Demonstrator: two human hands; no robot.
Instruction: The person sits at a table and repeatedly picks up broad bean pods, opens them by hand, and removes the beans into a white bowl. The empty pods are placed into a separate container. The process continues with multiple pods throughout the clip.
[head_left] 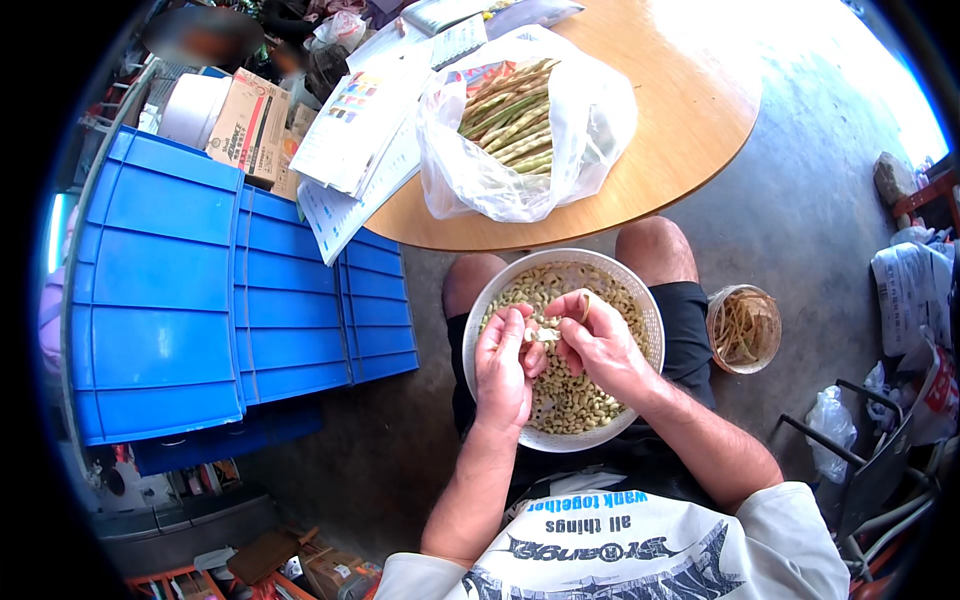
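A white perforated basket full of pale green shelled beans rests on my lap. Over it, my left hand and my right hand meet with fingers closed. Between their fingertips is a pale, split piece of bean pod. A thin brownish strip shows at the right fingers, perhaps part of the pod. My fingers hide some of what they grip. Ahead on the table, an open white plastic bag holds many long unshelled bean pods.
The round-edged wooden table reaches almost over my knees, with papers at its left. Large blue bins and a cardboard box stand left. A small basket of empty pods is by my right leg. Bags and a black metal frame lie further right.
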